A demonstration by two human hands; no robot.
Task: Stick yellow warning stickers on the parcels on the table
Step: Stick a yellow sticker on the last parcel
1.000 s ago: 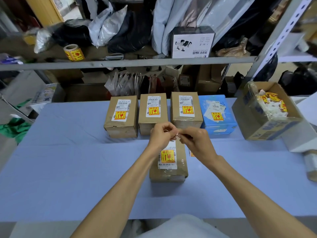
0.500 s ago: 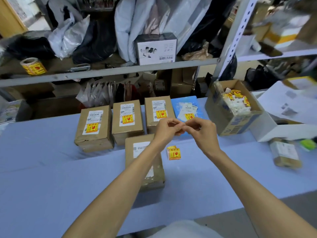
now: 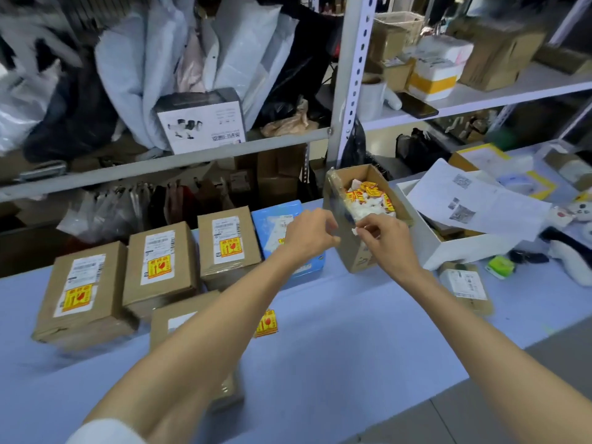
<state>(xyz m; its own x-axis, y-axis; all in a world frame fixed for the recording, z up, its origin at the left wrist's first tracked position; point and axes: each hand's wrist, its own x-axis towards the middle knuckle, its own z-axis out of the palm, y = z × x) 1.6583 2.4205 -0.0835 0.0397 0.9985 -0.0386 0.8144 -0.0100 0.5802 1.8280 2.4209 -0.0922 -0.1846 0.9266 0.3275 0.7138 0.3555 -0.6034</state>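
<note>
On the blue table (image 3: 352,341), three brown parcels (image 3: 160,267) and a blue one (image 3: 282,229) are sitting in a row with yellow warning stickers (image 3: 158,267) on their labels, and a loose sticker sheet (image 3: 266,322) is lying just beside a nearer parcel (image 3: 179,318). The left hand (image 3: 309,233) is hovering with its fingers loosely curled and holding nothing, while the right hand (image 3: 384,238) is pinching a small white scrap (image 3: 356,231) at the rim of the open scrap box (image 3: 362,254).

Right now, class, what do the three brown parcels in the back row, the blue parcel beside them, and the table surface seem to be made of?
The three brown parcels look like matte corrugated cardboard: dull kraft brown, folded edges, glossy tape at the seams. The blue parcel is probably printed card or plastic wrap; its slight sheen leaves that open. The pale blue table surface looks smooth and matte, perhaps a laminate or a mat.
</note>
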